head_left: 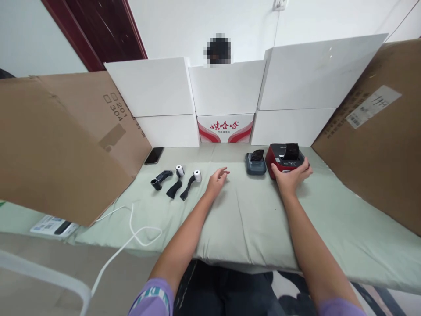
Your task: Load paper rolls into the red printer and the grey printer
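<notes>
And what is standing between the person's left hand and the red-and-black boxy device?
In the head view, a small dark blue-grey boxy device stands between them, on the pale green cloth.

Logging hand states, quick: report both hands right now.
Left hand: loosely open, holding nothing.
Right hand: closed around the near side of the red-and-black machine, thumb and fingers on opposite sides.

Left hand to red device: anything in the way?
Yes: the small blue-gray device stands between the left hand and the red device, close beside the latter. The right hand also holds the red device.
</notes>
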### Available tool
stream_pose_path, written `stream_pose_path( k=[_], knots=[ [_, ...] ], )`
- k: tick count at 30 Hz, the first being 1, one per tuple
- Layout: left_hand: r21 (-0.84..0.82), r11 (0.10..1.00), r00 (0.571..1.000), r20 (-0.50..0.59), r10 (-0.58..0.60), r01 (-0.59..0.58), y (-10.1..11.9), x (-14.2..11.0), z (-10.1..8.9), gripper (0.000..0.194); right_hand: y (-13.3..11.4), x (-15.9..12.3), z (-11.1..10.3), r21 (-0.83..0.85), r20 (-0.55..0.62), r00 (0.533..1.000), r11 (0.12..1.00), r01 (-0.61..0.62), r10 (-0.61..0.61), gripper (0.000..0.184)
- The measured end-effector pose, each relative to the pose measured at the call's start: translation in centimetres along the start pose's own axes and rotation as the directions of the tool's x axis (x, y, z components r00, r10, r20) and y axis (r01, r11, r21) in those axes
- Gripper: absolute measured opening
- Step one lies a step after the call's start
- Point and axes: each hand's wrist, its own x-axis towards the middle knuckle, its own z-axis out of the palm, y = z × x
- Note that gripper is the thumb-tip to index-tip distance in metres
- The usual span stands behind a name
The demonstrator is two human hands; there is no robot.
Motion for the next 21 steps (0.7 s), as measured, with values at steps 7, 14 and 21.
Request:
stream_pose_path(
  k=[7, 14, 21],
  knots=[
    [0.150, 0.970, 0.979, -0.042, 0.201, -0.193, 5.8, 6.0, 4.0, 0.028, 0.1, 0.0, 0.3, -0.002, 0.012, 1.000, 1.000, -0.007, 0.007, 0.121],
    [0.731, 0.659, 0.979, 0.199, 0.044, -0.178, 12.0, 15.5, 15.8, 0.038, 0.0, -0.2, -0.1, -0.003, -0.032, 0.999, 1.000, -0.011, 0.011, 0.112],
    [0.799, 0.547, 0.930, 0.355, -0.096, -0.249, 12.1, 17.1, 19.4, 0.038, 0.0, -0.3, -1.1, -0.017, -0.119, 0.993, 1.000, 0.008, -0.010, 0.098]
  ],
)
